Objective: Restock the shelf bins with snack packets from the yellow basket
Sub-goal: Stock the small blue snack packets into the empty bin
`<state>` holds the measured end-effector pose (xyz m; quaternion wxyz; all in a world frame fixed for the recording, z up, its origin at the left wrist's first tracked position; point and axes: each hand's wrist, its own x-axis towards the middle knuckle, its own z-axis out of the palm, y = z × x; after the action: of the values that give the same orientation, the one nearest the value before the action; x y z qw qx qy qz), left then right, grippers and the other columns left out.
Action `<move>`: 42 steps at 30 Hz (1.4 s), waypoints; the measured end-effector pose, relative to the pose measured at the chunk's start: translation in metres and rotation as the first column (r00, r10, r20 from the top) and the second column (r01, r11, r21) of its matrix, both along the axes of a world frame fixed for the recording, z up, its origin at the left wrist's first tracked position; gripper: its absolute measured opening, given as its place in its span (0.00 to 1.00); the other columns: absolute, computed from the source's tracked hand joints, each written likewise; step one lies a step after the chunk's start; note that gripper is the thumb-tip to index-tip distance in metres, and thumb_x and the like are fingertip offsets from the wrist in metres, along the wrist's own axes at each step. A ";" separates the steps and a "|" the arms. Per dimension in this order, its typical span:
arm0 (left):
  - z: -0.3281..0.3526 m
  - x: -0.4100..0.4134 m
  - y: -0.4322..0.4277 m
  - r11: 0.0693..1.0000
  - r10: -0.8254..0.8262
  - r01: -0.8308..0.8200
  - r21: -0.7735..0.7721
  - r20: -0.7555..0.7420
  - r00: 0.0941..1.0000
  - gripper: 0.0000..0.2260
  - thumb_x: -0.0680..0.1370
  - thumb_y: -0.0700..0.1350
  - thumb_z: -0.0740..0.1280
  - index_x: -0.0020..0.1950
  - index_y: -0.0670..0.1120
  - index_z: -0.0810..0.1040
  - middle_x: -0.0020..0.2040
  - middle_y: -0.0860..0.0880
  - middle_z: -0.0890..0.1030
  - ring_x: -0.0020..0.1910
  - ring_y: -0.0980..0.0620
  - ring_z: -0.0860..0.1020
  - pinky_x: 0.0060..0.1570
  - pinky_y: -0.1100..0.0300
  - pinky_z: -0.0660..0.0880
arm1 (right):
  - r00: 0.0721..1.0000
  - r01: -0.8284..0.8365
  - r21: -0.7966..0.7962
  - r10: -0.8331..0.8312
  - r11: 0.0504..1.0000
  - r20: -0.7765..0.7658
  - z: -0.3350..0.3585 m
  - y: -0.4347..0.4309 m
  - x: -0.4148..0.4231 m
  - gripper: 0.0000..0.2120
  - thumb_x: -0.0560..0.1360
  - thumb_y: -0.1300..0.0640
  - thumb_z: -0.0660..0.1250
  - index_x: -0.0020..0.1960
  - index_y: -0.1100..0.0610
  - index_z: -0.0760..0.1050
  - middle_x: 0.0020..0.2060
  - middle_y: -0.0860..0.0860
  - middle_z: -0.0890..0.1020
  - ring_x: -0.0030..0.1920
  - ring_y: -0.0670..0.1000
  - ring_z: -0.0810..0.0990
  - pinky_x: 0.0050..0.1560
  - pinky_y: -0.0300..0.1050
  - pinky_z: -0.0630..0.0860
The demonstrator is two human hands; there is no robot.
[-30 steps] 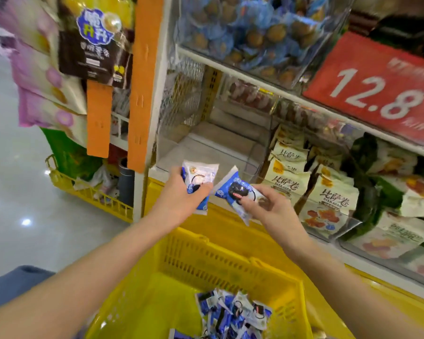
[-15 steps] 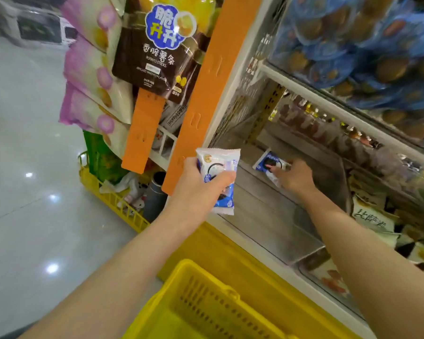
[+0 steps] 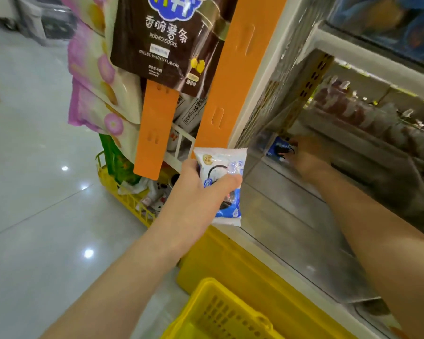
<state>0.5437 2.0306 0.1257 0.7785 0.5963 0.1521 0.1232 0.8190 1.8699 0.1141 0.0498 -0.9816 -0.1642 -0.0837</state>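
My left hand (image 3: 198, 192) grips a white and blue snack packet (image 3: 224, 184) in front of the shelf's left edge, its thumb across the wrapper. My right hand (image 3: 306, 155) reaches deep into a clear shelf bin (image 3: 291, 216) and touches a second blue packet (image 3: 279, 149) at the bin's far left corner. That hand is blurred, so its grip is unclear. Only the rim of the yellow basket (image 3: 220, 311) shows, at the bottom of the view.
Orange hanging strips (image 3: 157, 128) carry a brown potato-stick bag (image 3: 167, 42) and pink bags (image 3: 93, 77) left of the shelf. A low yellow crate (image 3: 127, 196) of goods stands on the floor. Bins of wrapped snacks (image 3: 377, 118) fill the shelf to the right.
My right hand has pushed its blue packet further back into the bin's far left corner. My left hand with its packet has held near the shelf edge. The view has swung left and closer.
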 end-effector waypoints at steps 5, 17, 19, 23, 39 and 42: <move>-0.003 0.000 -0.008 0.999 -0.034 0.034 -0.016 0.018 0.999 0.11 0.72 0.44 0.69 0.47 0.56 0.70 0.34 0.60 0.80 0.31 0.69 0.78 0.26 0.75 0.70 | 0.988 0.063 -0.233 -0.028 0.971 0.151 0.003 0.004 0.009 0.20 0.73 0.45 0.69 0.58 0.58 0.76 0.54 0.60 0.78 0.56 0.61 0.76 0.50 0.50 0.72; 0.007 -0.011 -0.027 0.957 -0.112 0.103 -0.270 -0.016 0.994 0.11 0.71 0.46 0.71 0.49 0.58 0.76 0.45 0.52 0.84 0.40 0.55 0.83 0.37 0.58 0.80 | 0.993 -0.115 0.457 0.098 0.882 0.061 0.036 0.014 -0.108 0.13 0.77 0.57 0.65 0.60 0.61 0.73 0.54 0.58 0.79 0.52 0.54 0.77 0.51 0.42 0.72; 0.009 -0.017 -0.030 0.948 -0.141 0.127 -0.292 -0.026 0.990 0.12 0.71 0.46 0.71 0.52 0.57 0.76 0.47 0.50 0.84 0.46 0.50 0.83 0.49 0.49 0.80 | 0.990 -0.101 0.646 0.142 0.757 -0.013 0.049 0.014 -0.150 0.07 0.78 0.57 0.63 0.54 0.58 0.75 0.47 0.54 0.80 0.42 0.46 0.77 0.40 0.33 0.72; 0.015 -0.030 -0.034 0.935 -0.158 0.141 -0.325 -0.027 0.987 0.17 0.72 0.46 0.70 0.60 0.52 0.75 0.50 0.46 0.84 0.48 0.46 0.82 0.52 0.44 0.78 | 0.882 0.037 0.722 0.317 0.691 -0.348 0.072 0.003 -0.227 0.11 0.80 0.52 0.58 0.43 0.52 0.76 0.34 0.47 0.79 0.27 0.37 0.76 0.28 0.30 0.72; 0.025 -0.070 -0.043 0.906 -0.228 0.177 -0.385 -0.091 0.969 0.18 0.73 0.47 0.69 0.62 0.46 0.73 0.54 0.42 0.81 0.48 0.44 0.82 0.43 0.46 0.81 | 0.883 0.239 0.850 0.260 0.469 -0.391 0.101 -0.049 -0.302 0.07 0.75 0.60 0.66 0.53 0.57 0.76 0.47 0.53 0.85 0.47 0.52 0.84 0.48 0.40 0.81; 0.030 -0.074 -0.052 0.850 -0.325 0.287 -0.442 -0.010 0.946 0.25 0.66 0.53 0.71 0.61 0.46 0.74 0.53 0.44 0.83 0.49 0.46 0.82 0.43 0.52 0.81 | 0.949 0.015 0.801 0.245 0.598 -0.201 0.092 -0.049 -0.310 0.08 0.73 0.63 0.70 0.51 0.56 0.77 0.48 0.50 0.84 0.51 0.47 0.82 0.53 0.40 0.78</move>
<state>0.4700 1.9787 0.1556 0.8941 0.4289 0.1116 -0.0647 0.5086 1.8211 0.2065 0.5086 -0.8452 -0.1643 0.0005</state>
